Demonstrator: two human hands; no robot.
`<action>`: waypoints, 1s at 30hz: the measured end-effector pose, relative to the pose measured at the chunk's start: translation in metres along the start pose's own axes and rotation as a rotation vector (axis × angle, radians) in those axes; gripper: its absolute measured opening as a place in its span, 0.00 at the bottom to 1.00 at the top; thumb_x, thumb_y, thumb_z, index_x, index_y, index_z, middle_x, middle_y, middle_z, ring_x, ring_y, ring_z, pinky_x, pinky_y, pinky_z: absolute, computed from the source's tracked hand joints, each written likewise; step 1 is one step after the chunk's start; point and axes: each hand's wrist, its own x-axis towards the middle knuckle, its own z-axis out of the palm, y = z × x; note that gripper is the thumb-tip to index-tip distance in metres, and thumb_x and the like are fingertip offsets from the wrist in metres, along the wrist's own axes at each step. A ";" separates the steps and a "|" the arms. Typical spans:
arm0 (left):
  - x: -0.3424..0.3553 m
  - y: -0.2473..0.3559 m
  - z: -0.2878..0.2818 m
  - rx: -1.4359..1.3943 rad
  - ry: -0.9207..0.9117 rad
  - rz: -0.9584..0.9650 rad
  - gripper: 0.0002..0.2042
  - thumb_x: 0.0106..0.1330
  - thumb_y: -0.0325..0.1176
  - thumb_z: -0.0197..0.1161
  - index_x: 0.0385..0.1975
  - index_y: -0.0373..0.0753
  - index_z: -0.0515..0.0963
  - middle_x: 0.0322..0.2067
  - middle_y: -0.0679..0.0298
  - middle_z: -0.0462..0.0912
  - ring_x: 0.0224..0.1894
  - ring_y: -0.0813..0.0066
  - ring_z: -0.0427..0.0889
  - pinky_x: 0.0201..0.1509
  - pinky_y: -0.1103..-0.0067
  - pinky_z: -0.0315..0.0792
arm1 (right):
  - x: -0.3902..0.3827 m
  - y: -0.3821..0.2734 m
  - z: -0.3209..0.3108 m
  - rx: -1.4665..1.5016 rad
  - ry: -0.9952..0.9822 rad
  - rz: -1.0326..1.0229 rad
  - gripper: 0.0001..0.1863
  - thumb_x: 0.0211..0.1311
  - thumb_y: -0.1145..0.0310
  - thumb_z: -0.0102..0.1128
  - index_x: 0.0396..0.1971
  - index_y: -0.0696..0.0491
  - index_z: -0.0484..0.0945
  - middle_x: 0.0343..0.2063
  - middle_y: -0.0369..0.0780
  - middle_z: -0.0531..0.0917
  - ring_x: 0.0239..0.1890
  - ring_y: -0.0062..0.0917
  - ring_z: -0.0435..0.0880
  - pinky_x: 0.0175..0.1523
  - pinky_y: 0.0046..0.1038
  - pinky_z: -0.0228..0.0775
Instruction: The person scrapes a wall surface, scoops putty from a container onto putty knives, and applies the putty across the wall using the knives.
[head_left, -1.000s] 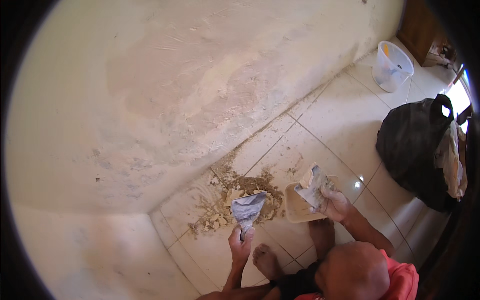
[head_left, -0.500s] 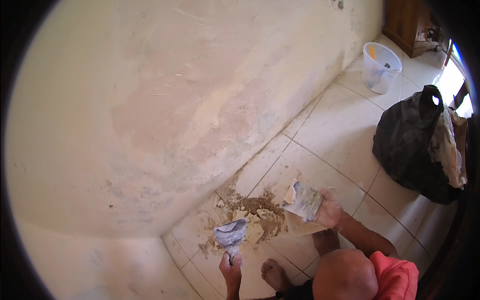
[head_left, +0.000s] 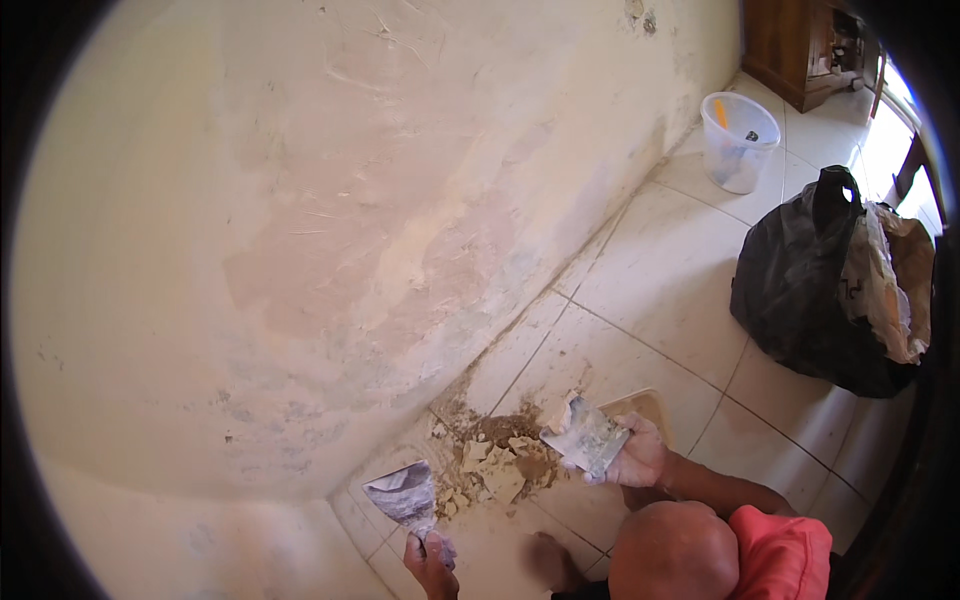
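Observation:
My left hand [head_left: 432, 565] grips the handle of a putty knife [head_left: 402, 495]. Its broad blade points up and is smeared with grey-white paste. Closed around a second wide, flat scraper blade is my right hand [head_left: 640, 455]. That blade [head_left: 588, 440] carries grey smears and a pale lump at its far corner; its handle is hidden. Beyond the right hand shows the rim of a cream tray [head_left: 655, 402], partly covered by the hand. Between the two blades, a heap of broken plaster flakes [head_left: 500, 472] and brown dirt lies on the tiles.
A patchy, partly plastered wall [head_left: 370, 220] rises at left, meeting the tiled floor [head_left: 650, 290]. A clear plastic bucket [head_left: 740, 155] holds an orange-handled item. Right of it stand a black bag [head_left: 790, 290] with torn paper inside and a wooden cabinet [head_left: 790, 45]. A bare foot [head_left: 550, 562] is near the heap.
My left hand and its putty knife have moved left, away from the heap. The right-hand blade has shifted slightly left and down. The cream tray shows farther right. The view has shifted slightly.

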 end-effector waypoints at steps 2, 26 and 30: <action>-0.001 0.002 -0.008 -0.003 0.013 -0.021 0.09 0.65 0.37 0.60 0.34 0.39 0.72 0.22 0.68 0.72 0.18 0.83 0.69 0.19 0.85 0.61 | 0.003 -0.003 0.015 -0.046 -0.002 -0.006 0.41 0.62 0.51 0.52 0.71 0.51 0.52 0.70 0.50 0.57 0.68 0.58 0.58 0.63 0.53 0.61; -0.073 -0.214 -0.008 0.143 -0.442 -0.181 0.18 0.68 0.43 0.56 0.49 0.36 0.70 0.33 0.57 0.77 0.32 0.67 0.77 0.35 0.73 0.74 | 0.118 -0.294 0.279 -1.940 0.481 -0.961 0.37 0.64 0.38 0.44 0.61 0.52 0.68 0.51 0.43 0.77 0.52 0.30 0.78 0.51 0.36 0.66; -0.090 -0.262 -0.005 0.331 -0.527 -0.139 0.20 0.67 0.44 0.57 0.50 0.35 0.70 0.37 0.55 0.75 0.37 0.64 0.75 0.41 0.71 0.72 | 0.134 -0.307 0.288 -1.978 0.616 -0.913 0.40 0.57 0.32 0.47 0.57 0.51 0.71 0.47 0.42 0.79 0.50 0.29 0.78 0.48 0.35 0.66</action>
